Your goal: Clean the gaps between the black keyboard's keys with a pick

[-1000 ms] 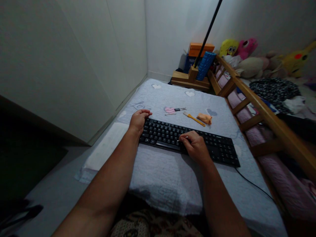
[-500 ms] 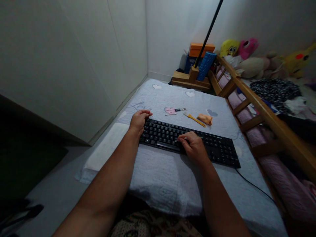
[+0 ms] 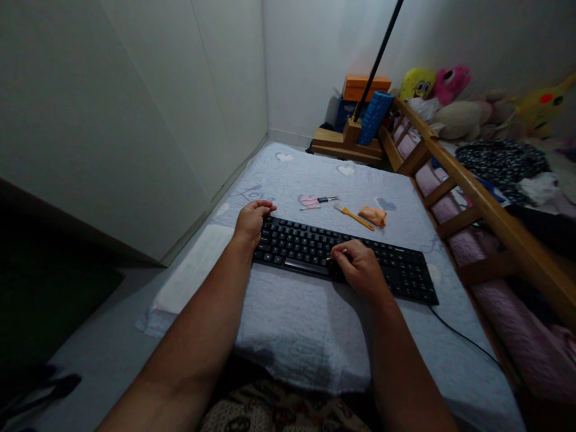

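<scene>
A black keyboard (image 3: 299, 246) lies at a slight slant on the bedspread, its keys facing up. My left hand (image 3: 251, 223) is closed at its far left corner, with the fingers curled in and the side of the hand against the end of the keyboard. Over the right part of the letter keys, my right hand (image 3: 355, 264) pinches a thin cotton swab (image 3: 329, 259) between thumb and fingers. The swab's white tip points left, down at the keys. Beyond the keyboard lie a yellow-handled brush (image 3: 357, 218), an orange cloth (image 3: 373, 216), a dark-handled tool (image 3: 324, 199) and another cotton swab (image 3: 310, 207).
A folded white cloth (image 3: 193, 270) lies left of the keyboard. The keyboard's cable (image 3: 463, 337) runs off to the right. A wooden bed rail (image 3: 486, 204) borders the right side, with soft toys behind it. A pale cabinet (image 3: 180, 120) stands on the left.
My right hand has moved slightly to the right along the keys with the cotton swab. My left hand stays at the keyboard's left end.
</scene>
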`<state>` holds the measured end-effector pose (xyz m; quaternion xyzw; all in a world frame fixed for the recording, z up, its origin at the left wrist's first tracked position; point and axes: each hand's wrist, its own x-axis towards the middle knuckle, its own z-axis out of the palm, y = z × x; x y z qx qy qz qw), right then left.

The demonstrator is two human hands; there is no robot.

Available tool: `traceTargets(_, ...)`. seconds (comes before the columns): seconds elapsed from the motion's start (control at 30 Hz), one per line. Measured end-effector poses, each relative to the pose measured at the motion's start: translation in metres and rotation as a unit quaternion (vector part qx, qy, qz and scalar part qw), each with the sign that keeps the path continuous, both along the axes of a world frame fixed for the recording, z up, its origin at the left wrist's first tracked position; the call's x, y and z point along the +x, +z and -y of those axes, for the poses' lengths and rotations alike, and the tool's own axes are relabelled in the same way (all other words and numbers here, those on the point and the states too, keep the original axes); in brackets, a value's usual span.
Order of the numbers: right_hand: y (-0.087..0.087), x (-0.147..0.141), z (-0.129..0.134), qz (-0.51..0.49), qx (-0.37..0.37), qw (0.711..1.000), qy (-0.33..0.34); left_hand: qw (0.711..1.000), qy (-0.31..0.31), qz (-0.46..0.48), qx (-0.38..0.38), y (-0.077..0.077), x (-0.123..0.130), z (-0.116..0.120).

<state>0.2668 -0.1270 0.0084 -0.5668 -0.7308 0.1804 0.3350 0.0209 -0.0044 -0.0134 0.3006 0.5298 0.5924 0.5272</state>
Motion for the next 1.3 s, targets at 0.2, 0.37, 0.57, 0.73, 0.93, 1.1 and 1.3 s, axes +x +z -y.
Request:
traceTargets(0.2,0.0008,-0.0002,0.0005,0.002,0.004,1.000,0.008,1.000,-0.001,0.003,0.000,0.0001,0.0001,0.0001)
traceTargets(0.37,0.0039,-0.0026,0.0028,0.012,-0.006,1.000,0.020,1.000,-0.002,-0.006,0.004,-0.0014,-0.0002,-0.0001)
traceTargets(0.57,0.0067,-0.0044,0.0050,0.039,-0.019,0.998,0.042,1.000,-0.004,-0.006,0.010,-0.0021,-0.0003,-0.0003)
traceTargets(0.73,0.0061,-0.0040,0.0044,0.031,-0.013,0.999,0.029,1.000,-0.007,-0.018,0.005,-0.0005,-0.0002,0.0009)
traceTargets(0.93,0.0022,-0.0024,0.0019,0.023,0.006,1.000,0.004,1.000,-0.007,-0.017,0.007,-0.0007,-0.0003,0.0017)
traceTargets(1.1,-0.0007,-0.0023,0.0004,0.013,0.009,1.000,0.001,1.000,-0.009,-0.020,0.005,-0.0016,-0.0008,0.0025)
traceTargets(1.3,-0.0014,-0.0055,0.0002,0.000,0.010,1.000,0.015,1.000,-0.014,-0.024,0.006,-0.0033,-0.0018,0.0019)
